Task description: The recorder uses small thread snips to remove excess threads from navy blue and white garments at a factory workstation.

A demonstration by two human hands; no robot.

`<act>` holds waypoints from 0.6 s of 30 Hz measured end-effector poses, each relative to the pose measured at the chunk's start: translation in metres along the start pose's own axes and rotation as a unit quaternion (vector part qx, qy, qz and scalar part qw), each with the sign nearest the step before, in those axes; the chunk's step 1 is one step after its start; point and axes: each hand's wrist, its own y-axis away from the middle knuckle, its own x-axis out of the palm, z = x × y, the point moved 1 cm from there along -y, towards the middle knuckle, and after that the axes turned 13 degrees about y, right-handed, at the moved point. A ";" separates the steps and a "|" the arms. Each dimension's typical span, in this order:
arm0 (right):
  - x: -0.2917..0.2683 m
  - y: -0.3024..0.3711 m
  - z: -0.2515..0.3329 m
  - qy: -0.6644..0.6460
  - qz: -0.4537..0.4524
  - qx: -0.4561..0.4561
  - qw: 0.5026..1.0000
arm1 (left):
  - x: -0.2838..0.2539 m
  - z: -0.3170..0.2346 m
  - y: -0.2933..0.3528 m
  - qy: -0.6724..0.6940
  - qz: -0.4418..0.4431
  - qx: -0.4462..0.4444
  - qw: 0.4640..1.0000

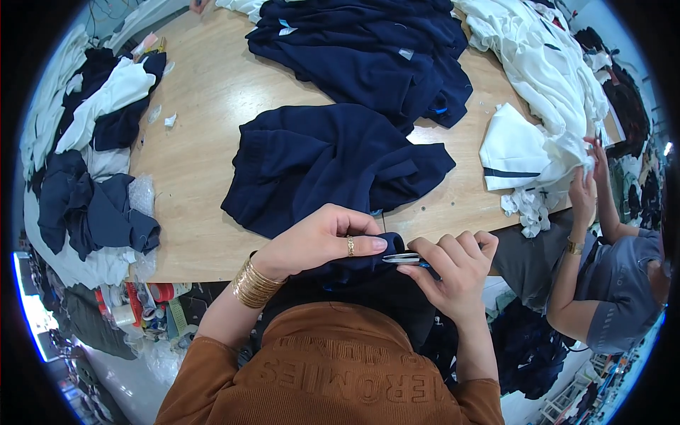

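Note:
A navy garment (312, 156) lies on the wooden table in front of me, one end drawn over the near edge toward my body. My left hand (340, 237) pinches a folded edge of it between thumb and fingers. In my right hand (453, 273) is a pair of small thread snips (401, 258), gripped with the blades pointing left. Their tips sit right beside the pinched fold; whether they touch the cloth I cannot tell. A thin dark thread seems to rise from the fold.
More navy garments (368, 49) are heaped at the far side of the table (198, 127). White garments (531, 71) cover its right side, where a co-worker's hands (584, 184) handle one. Dark and white clothes (92, 198) pile up on the left, beside bubble wrap (142, 198).

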 end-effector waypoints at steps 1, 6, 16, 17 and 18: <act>-0.001 0.000 0.000 0.000 0.000 0.000 1.000 | 0.000 0.000 0.000 0.000 0.000 0.000 1.000; -0.002 -0.001 0.000 0.010 -0.001 -0.006 1.000 | 0.001 -0.001 0.000 0.002 -0.005 -0.012 1.000; 0.003 -0.012 -0.014 -0.110 0.030 0.049 0.992 | -0.004 -0.009 -0.005 0.015 -0.007 -0.008 1.000; 0.004 -0.014 -0.013 -0.250 0.040 0.118 0.960 | -0.005 -0.009 -0.003 0.025 -0.013 -0.015 0.999; 0.003 -0.017 -0.011 -0.384 0.046 0.180 0.905 | -0.003 -0.010 0.000 0.031 -0.020 -0.017 0.999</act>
